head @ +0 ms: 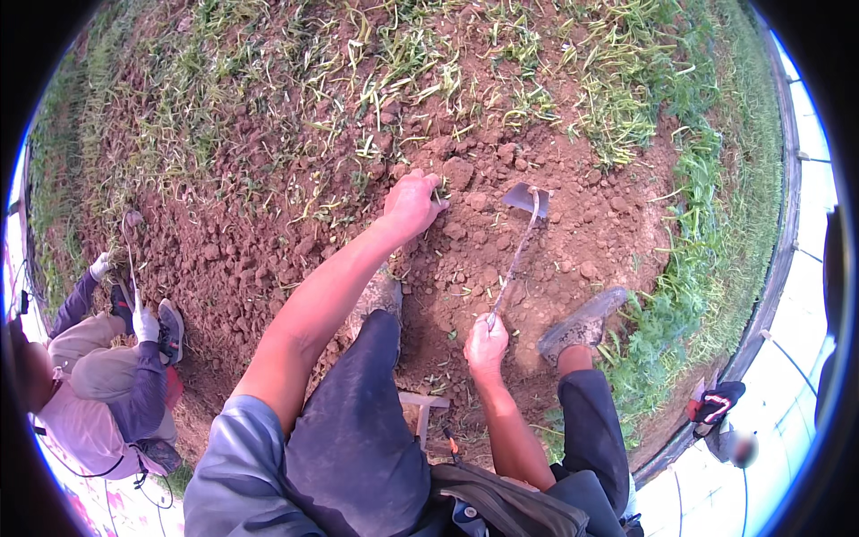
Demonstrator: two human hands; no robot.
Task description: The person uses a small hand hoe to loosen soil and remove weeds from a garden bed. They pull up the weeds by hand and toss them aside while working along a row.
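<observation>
My right hand is closed around the lower end of the thin handle of a small hand hoe. The hoe's flat metal blade rests on the loose reddish soil ahead of it. Farther forward and to the left, my left hand is at the soil among clods, its fingers bent around what looks like a bit of plant stem; the grip is partly hidden. A large clod lies just beside its fingertips. Cut green stems are scattered over the ground beyond both hands.
My shoes stand on the soil. At left, a co-worker in white gloves works with a similar long-handled tool. Leafy green plants line the right side, with a dark border beyond. Another person is at lower right.
</observation>
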